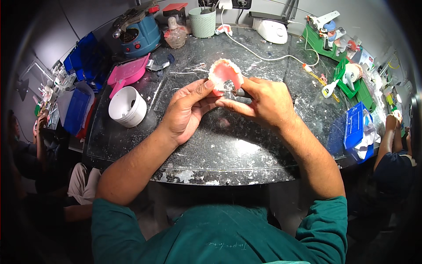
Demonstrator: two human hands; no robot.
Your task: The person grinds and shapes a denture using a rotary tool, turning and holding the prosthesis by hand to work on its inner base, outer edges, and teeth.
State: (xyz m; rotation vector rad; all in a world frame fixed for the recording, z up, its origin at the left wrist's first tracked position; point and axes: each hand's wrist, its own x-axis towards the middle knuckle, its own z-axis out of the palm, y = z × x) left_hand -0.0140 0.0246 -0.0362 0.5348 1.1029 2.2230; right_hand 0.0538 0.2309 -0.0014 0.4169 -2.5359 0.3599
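Observation:
A pink denture with a pale row of teeth along its outer edge is held up over the dark worktop. My left hand pinches its left side between thumb and fingers. A dark cylindrical handpiece lies in my right hand, its metal front end pointing left at the denture's lower opening. Fingers of my right hand also come against the denture's right side. Whether the tool's tip touches the denture is too small to tell. Most of the handpiece is hidden by my right hand.
A white tub and a pink dustpan stand left on the speckled worktop. Behind are a blue machine, a pale green pot and a white device. Blue tray at right. People sit at both sides.

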